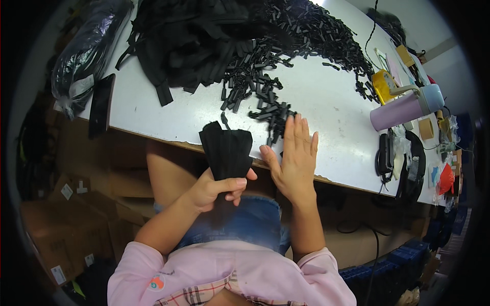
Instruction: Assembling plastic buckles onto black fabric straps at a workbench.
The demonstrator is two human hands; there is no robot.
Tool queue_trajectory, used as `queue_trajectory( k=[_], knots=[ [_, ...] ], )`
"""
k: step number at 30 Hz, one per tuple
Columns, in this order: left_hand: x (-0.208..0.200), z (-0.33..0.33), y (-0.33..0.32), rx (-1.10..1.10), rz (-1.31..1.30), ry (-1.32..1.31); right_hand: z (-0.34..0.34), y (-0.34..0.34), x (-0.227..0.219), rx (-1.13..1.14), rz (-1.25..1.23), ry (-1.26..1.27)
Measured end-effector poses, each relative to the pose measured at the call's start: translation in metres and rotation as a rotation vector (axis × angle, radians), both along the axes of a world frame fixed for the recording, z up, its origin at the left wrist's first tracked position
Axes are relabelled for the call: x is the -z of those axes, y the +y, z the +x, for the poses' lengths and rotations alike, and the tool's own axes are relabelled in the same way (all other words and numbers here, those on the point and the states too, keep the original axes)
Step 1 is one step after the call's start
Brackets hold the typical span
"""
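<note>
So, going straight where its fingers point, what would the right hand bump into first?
The right hand would probably first brush the edge of the loose cluster of small black plastic pieces by its index finger; its height above the white tabletop is unclear, so it might pass over.

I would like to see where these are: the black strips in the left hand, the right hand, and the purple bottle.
Black strips [227, 153], head view: middle of the bundle.
Right hand [297, 162], head view: back of the hand.
Purple bottle [396, 111], head view: side of body.
</note>
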State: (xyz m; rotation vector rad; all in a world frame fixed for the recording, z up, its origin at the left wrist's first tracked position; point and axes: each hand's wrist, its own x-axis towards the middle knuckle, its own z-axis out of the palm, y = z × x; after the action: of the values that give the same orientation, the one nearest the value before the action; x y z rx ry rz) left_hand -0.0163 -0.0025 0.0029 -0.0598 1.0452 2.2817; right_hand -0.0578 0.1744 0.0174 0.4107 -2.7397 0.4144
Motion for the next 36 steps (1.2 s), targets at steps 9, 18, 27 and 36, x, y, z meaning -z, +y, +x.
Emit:
queue_trajectory(
  k=[9, 18, 27, 36],
  knots=[
    [-0.002, 0.008, -0.002, 0.029, 0.056, -0.089, 0.025, -0.025, -0.009, -0.41, -0.468, 0.21],
    [0.001, 0.01, -0.005, -0.16, -0.078, 0.205, 0.047, -0.022, -0.005, -0.379, -1.479, -0.692],
    [-0.014, 0.015, 0.011, -0.359, -0.479, 0.44, 0.043, -0.018, 0.0, -0.39, -1.068, -0.466],
    [0.003, 0.013, 0.006, -0.393, -0.701, 0.694, 0.033, -0.008, -0.003, -0.253, -0.963, -0.437]
  ],
)
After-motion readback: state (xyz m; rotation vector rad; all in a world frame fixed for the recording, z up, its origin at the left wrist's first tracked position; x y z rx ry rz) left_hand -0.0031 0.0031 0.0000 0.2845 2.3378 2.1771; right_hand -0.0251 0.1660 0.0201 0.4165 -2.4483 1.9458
